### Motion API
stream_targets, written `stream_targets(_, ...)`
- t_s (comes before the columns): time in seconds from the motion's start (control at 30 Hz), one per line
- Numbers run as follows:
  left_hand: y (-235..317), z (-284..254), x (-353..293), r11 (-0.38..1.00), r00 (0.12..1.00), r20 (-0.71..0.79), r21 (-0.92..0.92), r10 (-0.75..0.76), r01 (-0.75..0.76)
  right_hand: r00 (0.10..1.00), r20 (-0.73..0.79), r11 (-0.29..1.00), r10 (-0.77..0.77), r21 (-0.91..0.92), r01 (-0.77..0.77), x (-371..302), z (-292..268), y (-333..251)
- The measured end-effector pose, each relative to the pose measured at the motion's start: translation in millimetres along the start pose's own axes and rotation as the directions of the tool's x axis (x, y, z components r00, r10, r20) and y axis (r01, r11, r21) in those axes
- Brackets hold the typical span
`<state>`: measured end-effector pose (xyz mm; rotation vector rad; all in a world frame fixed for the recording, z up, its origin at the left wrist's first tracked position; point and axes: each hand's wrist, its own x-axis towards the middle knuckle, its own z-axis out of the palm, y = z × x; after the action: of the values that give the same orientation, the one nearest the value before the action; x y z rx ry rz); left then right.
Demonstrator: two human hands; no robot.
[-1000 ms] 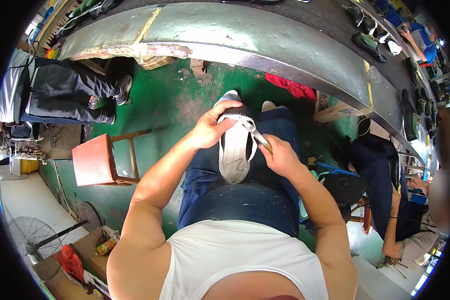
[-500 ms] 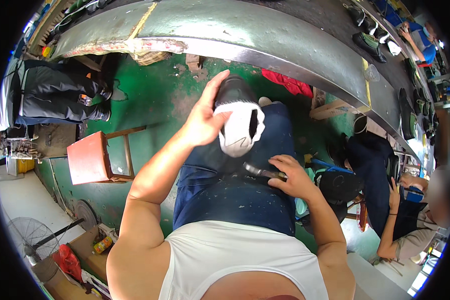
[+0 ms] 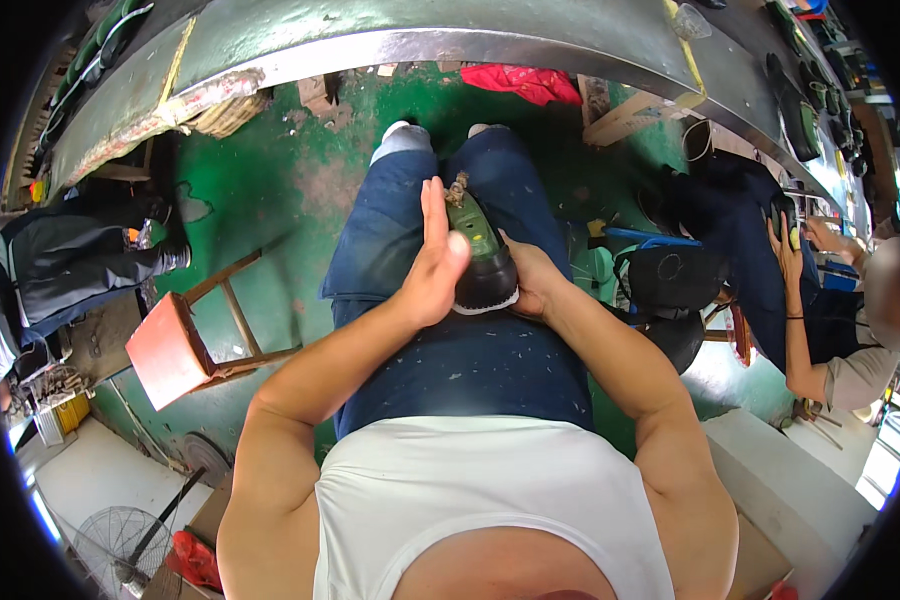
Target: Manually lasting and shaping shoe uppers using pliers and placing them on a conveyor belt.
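A black shoe upper (image 3: pixel 487 285) with a whitish lower edge sits over a green shoe last (image 3: pixel 473 228). It lies upright above my lap between my thighs, its black end toward me. A worn metal-looking piece (image 3: pixel 458 186) sticks up at the last's far end. Along the shoe's left side, my left hand (image 3: pixel 436 262) stands edge-on with its fingers stretched out away from me and the thumb beside the upper. From the right, my right hand (image 3: pixel 532 278) grips the shoe near its close end, the fingers partly hidden. No tool shows in either hand.
A metal-edged bench (image 3: pixel 370 45) crosses ahead, with a red cloth (image 3: pixel 523 83) under it. A reddish stool (image 3: pixel 175 350) stands left, near a fan (image 3: pixel 125 545). At right, a seated person (image 3: pixel 850 360) handles a shoe beside a black stool seat (image 3: pixel 673 278). Another person's dark-trousered legs (image 3: pixel 85 250) are at left.
The shoe has come down toward my lap and turned, so the green last shows instead of the white underside. My right hand has moved up to it; its metal-headed tool is out of sight.
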<state>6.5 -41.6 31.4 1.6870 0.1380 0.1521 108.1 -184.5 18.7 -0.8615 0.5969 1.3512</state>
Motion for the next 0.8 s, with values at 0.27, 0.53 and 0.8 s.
stream_targets(0.27,7,24,4,0.802,0.950,-0.205,-0.593,-0.236,0.071,0.980,-0.196,0.998,-0.044,-0.047,0.035,-12,18,17)
stream_targets(0.53,-11,23,28,0.951,0.972,-0.235,-0.297,0.014,-0.085,0.955,-0.293,0.995,-0.043,-0.095,0.016,-26,11,13)
stream_targets(0.8,-15,-4,67,0.937,0.931,-0.104,0.013,0.349,-0.350,0.996,-0.084,0.992,-0.019,-0.125,0.009,-17,29,-55)
